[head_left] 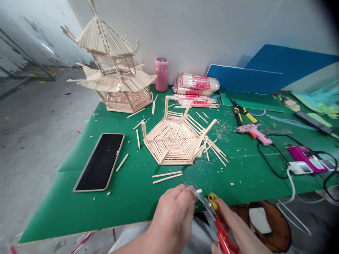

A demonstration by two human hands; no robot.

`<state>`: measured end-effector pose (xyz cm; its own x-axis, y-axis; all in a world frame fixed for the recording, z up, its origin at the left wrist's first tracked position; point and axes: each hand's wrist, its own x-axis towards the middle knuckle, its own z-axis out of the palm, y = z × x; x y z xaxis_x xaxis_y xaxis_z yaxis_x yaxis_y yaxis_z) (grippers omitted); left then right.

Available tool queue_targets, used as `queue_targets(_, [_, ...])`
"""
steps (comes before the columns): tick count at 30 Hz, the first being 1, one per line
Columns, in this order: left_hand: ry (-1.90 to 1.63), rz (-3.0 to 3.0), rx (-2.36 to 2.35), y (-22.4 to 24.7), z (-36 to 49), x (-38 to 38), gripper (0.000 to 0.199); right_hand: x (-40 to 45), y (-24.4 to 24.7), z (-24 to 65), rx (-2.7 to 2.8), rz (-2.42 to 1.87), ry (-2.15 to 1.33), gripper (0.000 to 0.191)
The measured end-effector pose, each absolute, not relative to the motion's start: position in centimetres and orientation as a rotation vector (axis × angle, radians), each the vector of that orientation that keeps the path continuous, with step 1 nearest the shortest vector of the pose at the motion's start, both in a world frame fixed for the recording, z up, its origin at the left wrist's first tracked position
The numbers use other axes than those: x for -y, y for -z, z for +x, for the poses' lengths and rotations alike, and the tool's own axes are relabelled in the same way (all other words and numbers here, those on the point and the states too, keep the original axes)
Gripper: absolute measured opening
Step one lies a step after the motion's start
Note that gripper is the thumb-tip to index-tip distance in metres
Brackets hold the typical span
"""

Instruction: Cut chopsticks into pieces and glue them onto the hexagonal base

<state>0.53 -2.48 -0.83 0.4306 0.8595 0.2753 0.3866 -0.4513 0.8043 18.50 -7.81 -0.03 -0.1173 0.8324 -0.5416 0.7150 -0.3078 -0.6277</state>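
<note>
One green table (132,203) bears one stick pagoda (119,84) and, nearer, one six-sided frame (173,139). At its front edge, the right hand (234,220), fingers closed, grips one red-handled cutter (220,227), its long axis slanting away leftward, blades toward the left hand (174,208). Two loose sticks (167,174) lie beyond; pinched in the left fingers, one pale stick (199,191) points its tip right.

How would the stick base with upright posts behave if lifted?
The stick base is probably light, being thin wooden sticks. Its closely packed floor suggests it would stay fairly stiff, but the posts, their tops unbraced, might snap loose.
</note>
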Motion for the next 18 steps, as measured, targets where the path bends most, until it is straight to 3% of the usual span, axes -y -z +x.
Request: queue_targets(18, [-0.99,2.236,-1.132,0.65,0.59,2.75,0.018,8.05,0.66,18.26,1.677,-1.79,-1.395,0.063])
